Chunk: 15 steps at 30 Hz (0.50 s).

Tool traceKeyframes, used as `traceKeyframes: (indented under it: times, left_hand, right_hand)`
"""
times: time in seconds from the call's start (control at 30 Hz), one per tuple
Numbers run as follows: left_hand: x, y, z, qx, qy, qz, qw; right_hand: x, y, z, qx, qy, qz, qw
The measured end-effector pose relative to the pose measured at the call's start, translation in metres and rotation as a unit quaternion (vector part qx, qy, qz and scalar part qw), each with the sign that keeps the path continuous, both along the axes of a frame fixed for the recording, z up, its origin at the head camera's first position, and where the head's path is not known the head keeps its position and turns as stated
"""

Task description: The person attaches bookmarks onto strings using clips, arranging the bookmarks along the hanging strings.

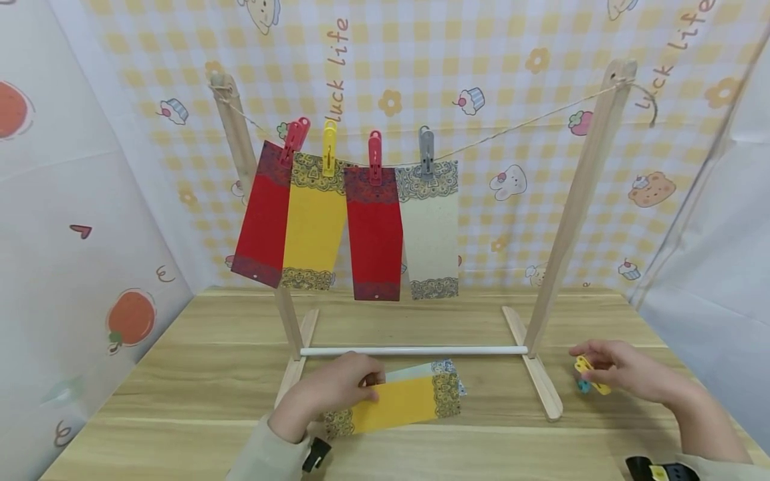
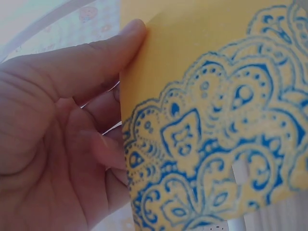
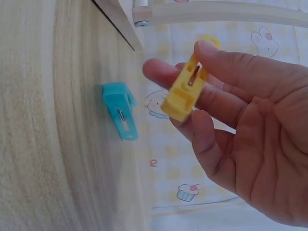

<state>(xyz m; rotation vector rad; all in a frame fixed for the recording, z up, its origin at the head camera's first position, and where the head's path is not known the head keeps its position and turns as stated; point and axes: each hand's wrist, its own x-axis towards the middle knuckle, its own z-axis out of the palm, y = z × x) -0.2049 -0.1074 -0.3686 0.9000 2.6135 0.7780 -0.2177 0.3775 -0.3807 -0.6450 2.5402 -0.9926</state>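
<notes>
My left hand (image 1: 344, 386) pinches a yellow card (image 1: 397, 405) with lace-patterned ends by its long edge; in the left wrist view the thumb lies on its face and the pattern shows blue. Partly covered by it is a pale blue card (image 1: 417, 372). At the right, my right hand (image 1: 631, 374) holds a yellow clothespin (image 3: 186, 89) between thumb and fingers. Near it a teal clothespin (image 3: 119, 111) lies on the wooden tabletop.
A wooden rack stands behind the hands, with a left post (image 1: 236, 133), a right post (image 1: 577, 200) and a white crossbar (image 1: 415, 350). From its sagging string (image 1: 517, 129) hang red, yellow and cream cards, each clipped by a clothespin. Patterned cloth (image 1: 505, 234) covers the back.
</notes>
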Motion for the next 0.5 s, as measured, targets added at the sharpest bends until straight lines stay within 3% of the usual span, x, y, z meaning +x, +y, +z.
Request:
traceKeyframes:
  times: [0.3,0.5]
  left_hand:
    - [0.0026,0.0022,0.0038,0.001,-0.006,-0.009,0.9999]
    - [0.0032,0.0034,0.0052,0.013,-0.012,-0.014,0.9997]
  right_hand:
    - [-0.0024,-0.0010,0.0021,-0.056,0.023,0.042,0.9973]
    - [-0.0002,-0.0039,0.0032,-0.045,0.061,0.024,0.9968]
